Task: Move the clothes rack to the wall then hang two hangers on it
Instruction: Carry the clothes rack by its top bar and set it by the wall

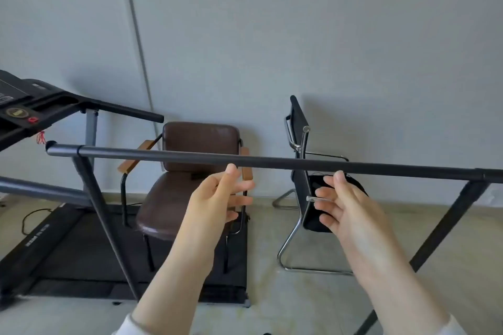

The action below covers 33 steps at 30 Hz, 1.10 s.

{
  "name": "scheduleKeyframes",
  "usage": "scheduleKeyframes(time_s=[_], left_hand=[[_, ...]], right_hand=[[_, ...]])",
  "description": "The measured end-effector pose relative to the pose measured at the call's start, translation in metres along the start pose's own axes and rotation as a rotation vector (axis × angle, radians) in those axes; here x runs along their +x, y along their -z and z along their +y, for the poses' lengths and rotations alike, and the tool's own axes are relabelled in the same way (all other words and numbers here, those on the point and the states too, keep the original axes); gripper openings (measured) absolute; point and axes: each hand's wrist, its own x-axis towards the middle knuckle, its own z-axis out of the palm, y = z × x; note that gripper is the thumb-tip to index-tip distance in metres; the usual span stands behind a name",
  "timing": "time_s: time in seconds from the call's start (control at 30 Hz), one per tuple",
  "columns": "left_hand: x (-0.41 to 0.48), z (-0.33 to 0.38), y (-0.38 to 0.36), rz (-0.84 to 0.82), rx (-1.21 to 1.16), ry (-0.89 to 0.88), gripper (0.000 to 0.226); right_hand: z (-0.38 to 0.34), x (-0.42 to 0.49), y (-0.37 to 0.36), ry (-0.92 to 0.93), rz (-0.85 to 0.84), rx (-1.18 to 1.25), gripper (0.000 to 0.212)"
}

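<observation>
The clothes rack's dark grey top bar (174, 155) runs across the view from left to right, with slanted legs at the left (106, 215) and right (446, 220). My left hand (217, 198) is just below the bar near its middle, fingers apart, thumb tip almost touching the bar. My right hand (343, 204) is also just under the bar, further right, fingers spread and holding nothing. No hangers are in view.
A grey wall (299, 35) stands straight ahead. A brown padded armchair (190, 171) and a black chrome-framed chair (302, 177) sit against it behind the rack. A treadmill (40, 239) occupies the left side, its console at the upper left.
</observation>
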Motion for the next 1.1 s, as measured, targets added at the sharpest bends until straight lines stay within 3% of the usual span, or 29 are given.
scheduleKeyframes(time_s=[0.53, 0.67, 0.8, 1.1], left_hand=[[0.028, 0.003, -0.005, 0.108, -0.054, 0.012, 0.032], [0.025, 0.014, 0.001, 0.152, -0.052, 0.015, 0.050], [0.018, 0.030, 0.009, 0.215, -0.062, -0.027, 0.035], [-0.029, 0.054, 0.047, 0.484, -0.073, -0.079, 0.031]], right_hand=[[-0.003, 0.033, -0.010, 0.054, 0.086, -0.112, 0.042], [-0.012, 0.033, -0.019, 0.079, 0.046, -0.125, 0.043], [-0.024, 0.034, -0.033, 0.106, -0.014, -0.105, 0.043], [-0.034, 0.014, -0.072, 0.118, -0.314, -0.077, 0.046]])
